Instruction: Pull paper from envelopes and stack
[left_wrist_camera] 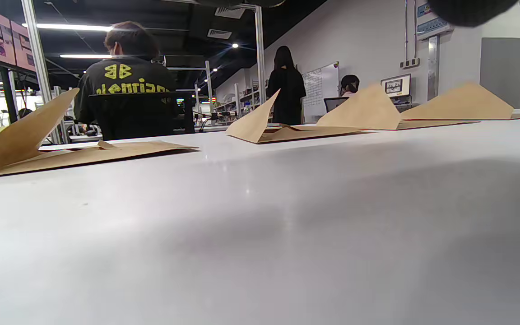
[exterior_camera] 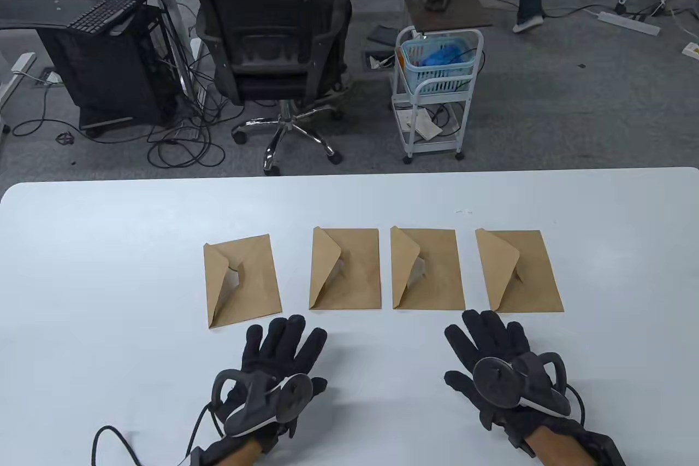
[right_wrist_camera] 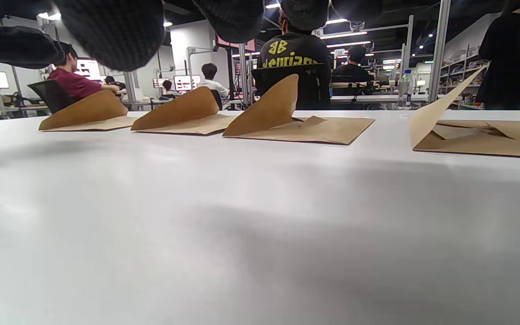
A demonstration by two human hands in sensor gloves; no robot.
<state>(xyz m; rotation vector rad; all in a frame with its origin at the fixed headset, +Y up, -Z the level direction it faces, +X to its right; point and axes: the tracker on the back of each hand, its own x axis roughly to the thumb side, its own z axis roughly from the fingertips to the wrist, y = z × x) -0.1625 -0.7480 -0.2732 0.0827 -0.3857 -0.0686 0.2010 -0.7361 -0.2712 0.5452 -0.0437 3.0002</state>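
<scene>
Several brown envelopes lie in a row on the white table [exterior_camera: 109, 269], each with its flap raised. The far-left envelope [exterior_camera: 243, 280] and the mid-right envelope [exterior_camera: 427, 269] show a bit of white paper under the flap. The far-right envelope [exterior_camera: 519, 272] lies just beyond my right hand. My left hand [exterior_camera: 286, 343] rests flat on the table, fingers spread, holding nothing, just short of the far-left envelope [left_wrist_camera: 84, 153]. My right hand [exterior_camera: 486, 337] rests flat the same way, empty. Its fingertips [right_wrist_camera: 111, 31] hang at the top of the right wrist view, above the row of envelopes [right_wrist_camera: 314, 128].
The table's far edge [exterior_camera: 349, 173] runs behind the envelopes. Beyond it stand an office chair [exterior_camera: 273, 51] with a seated person and a small white cart [exterior_camera: 437, 89]. A cable [exterior_camera: 109, 433] trails from my left wrist over the table.
</scene>
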